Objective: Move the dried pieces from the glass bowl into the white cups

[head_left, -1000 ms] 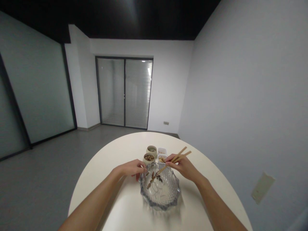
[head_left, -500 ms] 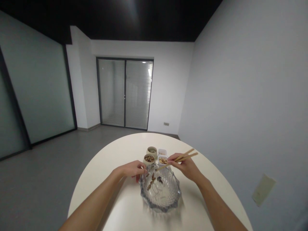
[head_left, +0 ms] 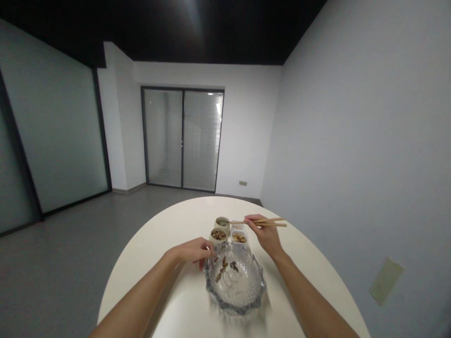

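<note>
My right hand (head_left: 264,232) grips a pair of wooden chopsticks (head_left: 271,221), their tips reaching left to the rim of the far beige cup (head_left: 222,224). At the near left rim of a scalloped glass bowl (head_left: 234,300), my left hand (head_left: 193,249) has its curled fingers on the edge. Inside the bowl lie several brown dried pieces (head_left: 221,271) and a dark clump (head_left: 233,266). The near beige cup (head_left: 218,235) holds brown pieces. Beside it, a white dish (head_left: 240,237) contains yellowish pieces. My right hand partly covers another white dish (head_left: 237,225) behind that one.
Everything stands on a round white table (head_left: 176,305). A white wall (head_left: 352,141) rises on the right. Beyond the table are grey floor (head_left: 77,253) and a glass double door (head_left: 182,138). Something reddish shows under my left hand.
My right hand has moved the chopsticks up and away, from over the glass bowl's far rim to the far beige cup. My left hand stays at the bowl's rim.
</note>
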A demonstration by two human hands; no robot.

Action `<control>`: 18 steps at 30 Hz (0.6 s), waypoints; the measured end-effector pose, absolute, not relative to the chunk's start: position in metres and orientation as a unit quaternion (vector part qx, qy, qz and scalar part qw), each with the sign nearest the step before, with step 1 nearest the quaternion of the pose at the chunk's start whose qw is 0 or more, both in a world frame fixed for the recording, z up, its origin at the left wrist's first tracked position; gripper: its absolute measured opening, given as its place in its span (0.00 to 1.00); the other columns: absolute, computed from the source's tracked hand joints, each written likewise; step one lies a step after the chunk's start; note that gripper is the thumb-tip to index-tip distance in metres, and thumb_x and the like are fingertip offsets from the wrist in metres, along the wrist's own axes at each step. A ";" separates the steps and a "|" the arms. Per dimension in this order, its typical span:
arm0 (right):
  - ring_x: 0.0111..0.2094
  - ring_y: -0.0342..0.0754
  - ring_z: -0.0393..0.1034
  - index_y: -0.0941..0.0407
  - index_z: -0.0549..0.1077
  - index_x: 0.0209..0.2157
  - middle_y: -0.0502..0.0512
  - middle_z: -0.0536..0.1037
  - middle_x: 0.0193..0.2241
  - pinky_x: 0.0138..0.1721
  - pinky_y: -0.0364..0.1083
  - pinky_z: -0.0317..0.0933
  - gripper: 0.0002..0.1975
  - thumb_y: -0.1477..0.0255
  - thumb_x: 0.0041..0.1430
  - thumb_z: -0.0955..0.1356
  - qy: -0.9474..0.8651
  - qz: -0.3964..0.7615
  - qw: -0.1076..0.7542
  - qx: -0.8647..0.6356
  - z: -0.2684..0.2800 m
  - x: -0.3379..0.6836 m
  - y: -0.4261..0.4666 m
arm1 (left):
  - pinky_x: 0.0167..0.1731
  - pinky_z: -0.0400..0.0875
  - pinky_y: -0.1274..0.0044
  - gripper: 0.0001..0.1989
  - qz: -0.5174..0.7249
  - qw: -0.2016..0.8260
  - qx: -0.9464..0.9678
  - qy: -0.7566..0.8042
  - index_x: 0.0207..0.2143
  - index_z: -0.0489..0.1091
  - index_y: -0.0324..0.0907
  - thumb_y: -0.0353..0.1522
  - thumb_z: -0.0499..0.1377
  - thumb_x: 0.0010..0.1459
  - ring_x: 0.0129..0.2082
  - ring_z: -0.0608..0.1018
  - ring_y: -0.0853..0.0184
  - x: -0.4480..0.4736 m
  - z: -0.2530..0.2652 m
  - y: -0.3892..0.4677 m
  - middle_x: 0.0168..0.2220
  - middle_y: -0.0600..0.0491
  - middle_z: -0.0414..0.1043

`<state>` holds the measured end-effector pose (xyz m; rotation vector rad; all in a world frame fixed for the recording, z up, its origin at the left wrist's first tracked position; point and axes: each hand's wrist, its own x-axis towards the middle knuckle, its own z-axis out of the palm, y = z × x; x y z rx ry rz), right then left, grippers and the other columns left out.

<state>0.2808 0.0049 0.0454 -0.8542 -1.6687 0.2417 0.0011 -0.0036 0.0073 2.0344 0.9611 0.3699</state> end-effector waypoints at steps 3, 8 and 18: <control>0.36 0.52 0.76 0.54 0.80 0.35 0.55 0.82 0.33 0.41 0.50 0.70 0.09 0.63 0.59 0.72 -0.722 0.099 0.580 -0.363 0.044 0.276 0.013 | 0.15 0.57 0.81 0.14 0.148 0.418 0.811 0.382 0.32 0.70 0.39 0.41 0.54 0.56 0.17 0.70 0.69 0.002 0.007 -0.004 0.18 0.58 0.67; 0.38 0.52 0.77 0.54 0.79 0.35 0.55 0.82 0.35 0.43 0.51 0.70 0.09 0.63 0.60 0.71 -0.721 0.087 0.581 -0.368 0.038 0.270 0.023 | 0.15 0.57 0.81 0.15 0.146 0.419 0.812 0.378 0.31 0.70 0.39 0.42 0.55 0.56 0.17 0.71 0.69 0.002 0.010 -0.006 0.18 0.58 0.66; 0.39 0.53 0.77 0.53 0.80 0.36 0.54 0.82 0.35 0.44 0.51 0.69 0.08 0.65 0.61 0.70 -0.732 0.098 0.561 -0.374 0.023 0.266 0.032 | 0.14 0.55 0.82 0.15 0.147 0.425 0.808 0.381 0.31 0.70 0.39 0.43 0.56 0.56 0.16 0.70 0.71 0.002 0.011 -0.007 0.19 0.58 0.66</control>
